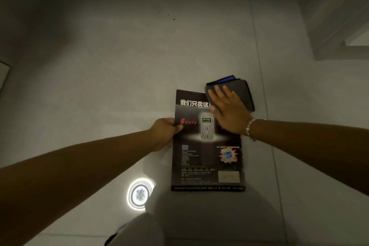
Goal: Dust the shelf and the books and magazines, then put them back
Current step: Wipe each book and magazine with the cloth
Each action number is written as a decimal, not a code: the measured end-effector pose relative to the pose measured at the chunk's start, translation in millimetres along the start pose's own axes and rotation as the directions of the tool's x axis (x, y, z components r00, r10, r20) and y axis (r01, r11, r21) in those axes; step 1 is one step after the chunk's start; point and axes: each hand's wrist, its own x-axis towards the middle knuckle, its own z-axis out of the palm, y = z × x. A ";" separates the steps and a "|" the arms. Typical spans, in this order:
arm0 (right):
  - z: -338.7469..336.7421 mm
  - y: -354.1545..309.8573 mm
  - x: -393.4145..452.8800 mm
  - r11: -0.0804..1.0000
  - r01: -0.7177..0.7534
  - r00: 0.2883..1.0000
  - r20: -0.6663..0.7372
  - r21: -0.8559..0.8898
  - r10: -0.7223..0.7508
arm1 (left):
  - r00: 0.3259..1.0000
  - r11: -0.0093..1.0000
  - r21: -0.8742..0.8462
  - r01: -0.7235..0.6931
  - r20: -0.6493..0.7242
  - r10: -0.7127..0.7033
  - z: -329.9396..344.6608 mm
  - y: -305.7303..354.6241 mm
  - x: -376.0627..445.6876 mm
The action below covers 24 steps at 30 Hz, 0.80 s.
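Midway, I judge: my left hand [165, 132] grips the magazine [207, 146], my flat right hand [229, 112] presses the cloth [239, 94] on it; reshelving remains.

Left arm extended from near left, left hand [166, 131] curled, thumb on top, gripping magazine [207, 158] left edge. Right arm in from right, beaded bracelet [252, 127] on wrist. Right hand [227, 112] flat, fingers straight, pressing dark cloth [239, 94] at magazine's far right corner.
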 end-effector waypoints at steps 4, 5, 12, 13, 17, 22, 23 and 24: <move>3.1 -47.2 4.9 0.958 0.262 0.958 0.088 0.119 -0.273 | 1.000 0.999 -0.037 0.000 0.023 0.000 -0.5 1.8 -0.1; 1.1 -54.4 7.5 0.943 0.300 0.940 0.122 0.145 -0.318 | 1.000 0.999 -0.042 0.004 0.026 -0.003 -1.5 1.7 -0.3; -1.0 -18.6 6.1 0.977 0.208 0.976 0.070 -0.042 -0.205 | 1.000 0.994 -0.112 0.006 -0.013 -0.008 2.8 -1.4 1.3; 2.2 -9.9 -1.1 0.985 0.157 0.987 0.030 -0.067 -0.155 | 1.000 0.993 -0.117 0.007 -0.023 -0.010 4.5 -1.7 1.3; 25.5 13.4 -46.6 0.998 0.048 0.998 -0.034 -0.031 -0.049 | 0.997 0.996 -0.089 0.006 -0.070 -0.012 5.9 -2.0 2.4; 35.3 5.9 -78.1 0.929 0.371 0.919 0.136 0.012 -0.369 | 0.998 0.994 -0.109 0.007 -0.062 -0.013 6.6 1.0 -0.6; 30.5 8.4 -74.4 0.913 0.407 0.897 0.174 0.037 -0.407 | 0.999 0.994 -0.112 0.012 -0.048 -0.017 6.3 1.8 -1.6; 26.5 12.4 -69.3 0.905 0.422 0.886 0.185 0.059 -0.425 | 0.999 0.994 -0.107 0.020 -0.039 -0.024 5.9 2.2 -2.5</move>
